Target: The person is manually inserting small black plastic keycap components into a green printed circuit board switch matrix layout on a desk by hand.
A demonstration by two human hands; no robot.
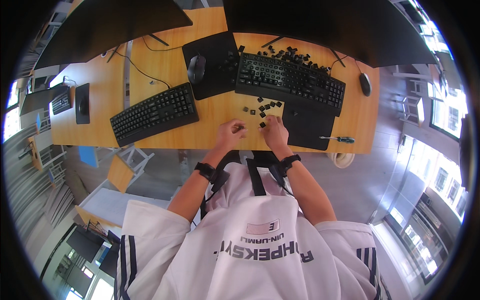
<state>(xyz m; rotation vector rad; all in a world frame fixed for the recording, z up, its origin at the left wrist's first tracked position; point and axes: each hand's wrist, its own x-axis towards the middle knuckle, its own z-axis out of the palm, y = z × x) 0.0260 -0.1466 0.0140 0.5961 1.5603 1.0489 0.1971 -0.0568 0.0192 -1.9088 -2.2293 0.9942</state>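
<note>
My left hand (231, 134) is closed near the table's front edge, thumb and fingertips pinched together. Something small and dark seems to sit at those fingertips, too small to name. Just to its right, my right hand (276, 133) bends its thumb and forefinger around a black keycap (262, 125). Beyond the hands, several loose black keycaps (272, 104) lie scattered on the wood. Farther back stands a large black keyboard (290, 77), with more loose keycaps (287, 54) heaped along its far edge.
A second keyboard (155, 112) is at the left, near a mouse (197, 69) on a black mat (212, 89). Another dark mat (307, 129) lies right of my hands, with a screwdriver (339, 139) beside it. A second mouse (365, 85) and two monitors (325, 25) stand farther off.
</note>
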